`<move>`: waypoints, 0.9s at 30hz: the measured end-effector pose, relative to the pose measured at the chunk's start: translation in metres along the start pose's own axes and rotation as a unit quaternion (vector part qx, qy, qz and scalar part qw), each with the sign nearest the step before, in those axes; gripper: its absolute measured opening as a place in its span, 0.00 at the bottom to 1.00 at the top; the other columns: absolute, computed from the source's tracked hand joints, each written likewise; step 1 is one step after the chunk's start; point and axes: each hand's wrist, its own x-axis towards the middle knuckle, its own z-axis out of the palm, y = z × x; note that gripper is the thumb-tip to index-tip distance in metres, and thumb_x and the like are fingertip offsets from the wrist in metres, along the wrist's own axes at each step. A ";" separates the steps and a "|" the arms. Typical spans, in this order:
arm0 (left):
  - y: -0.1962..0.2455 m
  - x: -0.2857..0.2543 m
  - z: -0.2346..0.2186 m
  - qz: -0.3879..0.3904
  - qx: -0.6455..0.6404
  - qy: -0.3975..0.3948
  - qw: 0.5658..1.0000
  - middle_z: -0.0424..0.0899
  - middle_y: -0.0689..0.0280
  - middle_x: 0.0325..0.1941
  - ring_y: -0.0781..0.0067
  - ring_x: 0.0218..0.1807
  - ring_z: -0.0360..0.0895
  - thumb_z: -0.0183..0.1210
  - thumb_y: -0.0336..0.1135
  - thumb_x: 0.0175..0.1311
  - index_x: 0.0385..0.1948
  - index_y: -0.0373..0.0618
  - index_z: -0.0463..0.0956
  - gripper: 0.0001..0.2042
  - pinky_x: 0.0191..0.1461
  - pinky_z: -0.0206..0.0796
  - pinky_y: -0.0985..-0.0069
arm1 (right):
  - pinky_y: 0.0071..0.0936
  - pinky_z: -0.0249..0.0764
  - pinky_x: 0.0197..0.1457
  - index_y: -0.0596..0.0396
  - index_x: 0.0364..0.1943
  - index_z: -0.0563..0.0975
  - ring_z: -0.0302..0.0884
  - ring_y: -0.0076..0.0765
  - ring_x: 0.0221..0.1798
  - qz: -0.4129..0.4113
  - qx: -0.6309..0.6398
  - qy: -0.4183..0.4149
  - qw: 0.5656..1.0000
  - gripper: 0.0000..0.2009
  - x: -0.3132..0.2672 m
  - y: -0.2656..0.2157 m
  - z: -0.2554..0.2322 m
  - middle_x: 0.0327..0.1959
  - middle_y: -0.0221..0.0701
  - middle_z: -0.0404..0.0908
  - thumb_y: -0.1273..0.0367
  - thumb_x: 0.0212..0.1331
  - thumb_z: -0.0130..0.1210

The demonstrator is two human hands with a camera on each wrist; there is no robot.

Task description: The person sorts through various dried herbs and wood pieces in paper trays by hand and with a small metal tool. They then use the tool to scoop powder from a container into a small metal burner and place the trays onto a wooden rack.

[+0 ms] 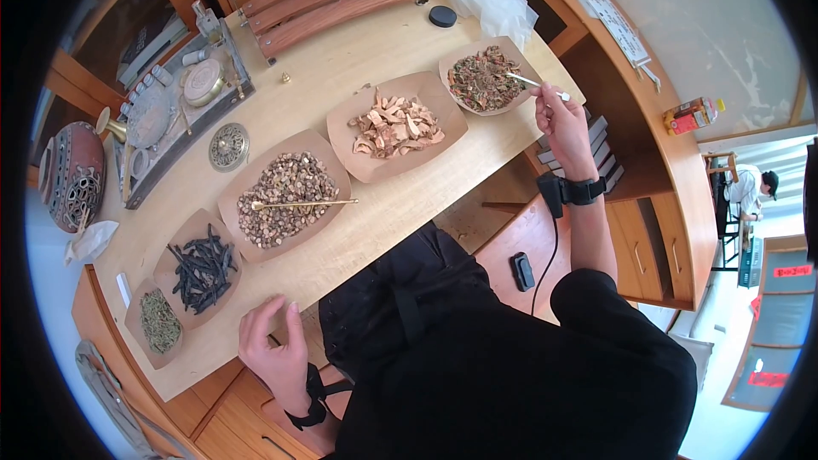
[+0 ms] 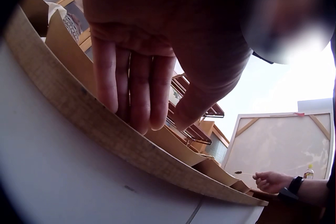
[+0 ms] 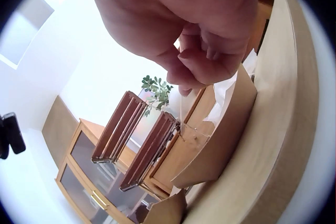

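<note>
My right hand [image 1: 562, 123] pinches a slim long-handled spoon [image 1: 526, 80] above a paper tray of mixed dried herbs [image 1: 484, 77] at the table's far right. In the left wrist view, the spoon's tip [image 2: 239, 172] looks dark, clear of the tray. My left hand [image 1: 277, 349] hangs by the table's near edge, fingers loosely bent and holding nothing, near a tray of dark dried strips [image 1: 203, 271]. A second, brass-coloured spoon [image 1: 307, 203] lies across a tray of chopped brown pieces [image 1: 285, 192]. Pale dried slices [image 1: 396, 126] fill the tray between that one and the herbs.
A small tray of green dried leaves [image 1: 159, 322] sits at the left end. Behind the row are a round openwork metal lid [image 1: 229, 146], a grey tray with small vessels [image 1: 183, 94], a slatted wooden rack [image 1: 328, 0], a black cap [image 1: 442, 16] and clear plastic bags [image 1: 490, 0].
</note>
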 end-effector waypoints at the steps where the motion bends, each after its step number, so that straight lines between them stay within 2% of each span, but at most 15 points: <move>1: 0.000 0.000 0.000 -0.001 0.001 -0.001 1.000 0.86 0.56 0.36 0.55 0.39 0.81 0.68 0.24 0.56 0.35 0.39 0.83 0.06 0.45 0.71 0.66 | 0.15 0.55 0.24 0.58 0.43 0.82 0.62 0.12 0.21 -0.020 -0.014 0.004 1.000 0.14 -0.001 -0.001 0.001 0.23 0.18 0.72 0.61 0.76 0.53; 5: 0.000 0.000 0.000 0.001 0.000 0.002 1.000 0.86 0.56 0.36 0.55 0.40 0.81 0.68 0.24 0.56 0.35 0.38 0.83 0.06 0.45 0.71 0.66 | 0.14 0.54 0.23 0.58 0.43 0.84 0.63 0.11 0.20 -0.080 -0.070 0.004 0.994 0.15 -0.005 0.000 0.003 0.25 0.18 0.73 0.61 0.76 0.52; 7: 0.000 0.000 0.000 0.001 0.001 0.001 1.000 0.86 0.56 0.36 0.55 0.40 0.81 0.68 0.24 0.56 0.35 0.38 0.83 0.07 0.45 0.71 0.66 | 0.15 0.57 0.23 0.58 0.42 0.84 0.65 0.11 0.21 -0.129 -0.161 0.024 0.978 0.14 -0.010 -0.001 0.008 0.24 0.18 0.75 0.62 0.75 0.53; 8: 0.001 0.000 0.000 0.001 0.002 0.001 1.000 0.86 0.56 0.36 0.55 0.40 0.81 0.68 0.24 0.56 0.35 0.38 0.83 0.07 0.45 0.71 0.66 | 0.15 0.57 0.23 0.58 0.42 0.84 0.65 0.11 0.21 -0.130 -0.161 0.024 0.978 0.14 -0.013 -0.001 0.010 0.24 0.18 0.75 0.62 0.75 0.53; 10: 0.002 -0.001 0.000 0.002 -0.001 0.003 1.000 0.87 0.56 0.36 0.55 0.40 0.81 0.68 0.24 0.56 0.35 0.38 0.83 0.07 0.45 0.71 0.66 | 0.16 0.59 0.23 0.58 0.40 0.85 0.65 0.11 0.21 -0.147 -0.257 0.062 0.953 0.13 -0.016 -0.001 0.012 0.22 0.17 0.74 0.63 0.74 0.55; 14: 0.001 -0.001 0.000 0.000 0.001 0.001 1.000 0.87 0.56 0.37 0.55 0.40 0.82 0.68 0.24 0.56 0.35 0.38 0.83 0.07 0.46 0.71 0.66 | 0.16 0.59 0.23 0.59 0.39 0.85 0.64 0.12 0.20 -0.178 -0.318 0.059 0.929 0.14 -0.013 0.009 0.010 0.21 0.17 0.73 0.62 0.74 0.55; 16: 0.002 -0.001 -0.001 -0.004 0.001 -0.003 1.000 0.87 0.56 0.37 0.55 0.40 0.82 0.68 0.24 0.56 0.35 0.38 0.83 0.07 0.46 0.72 0.67 | 0.15 0.59 0.23 0.58 0.38 0.86 0.66 0.11 0.21 -0.076 -0.228 0.018 0.971 0.15 -0.012 0.005 0.015 0.20 0.17 0.73 0.61 0.73 0.57; 17: 0.002 -0.001 -0.001 -0.004 0.001 -0.003 1.000 0.87 0.56 0.37 0.55 0.40 0.82 0.68 0.24 0.56 0.35 0.38 0.83 0.07 0.46 0.72 0.67 | 0.15 0.59 0.23 0.58 0.38 0.86 0.66 0.11 0.21 -0.076 -0.228 0.018 0.971 0.15 -0.012 0.004 0.015 0.20 0.17 0.73 0.61 0.73 0.57; 19: 0.002 -0.001 -0.001 -0.004 0.002 0.001 1.000 0.87 0.56 0.37 0.55 0.41 0.82 0.68 0.24 0.56 0.35 0.38 0.83 0.07 0.47 0.72 0.67 | 0.15 0.57 0.22 0.57 0.37 0.85 0.64 0.11 0.20 0.018 -0.117 0.014 0.993 0.15 -0.009 0.002 0.017 0.19 0.16 0.72 0.60 0.73 0.56; 27: 0.002 -0.001 0.000 -0.008 -0.003 0.004 1.000 0.87 0.55 0.37 0.55 0.41 0.82 0.68 0.24 0.56 0.36 0.38 0.83 0.07 0.47 0.72 0.67 | 0.15 0.55 0.23 0.57 0.38 0.84 0.63 0.13 0.20 0.057 0.016 0.008 0.998 0.14 0.001 0.008 0.008 0.21 0.18 0.72 0.61 0.74 0.55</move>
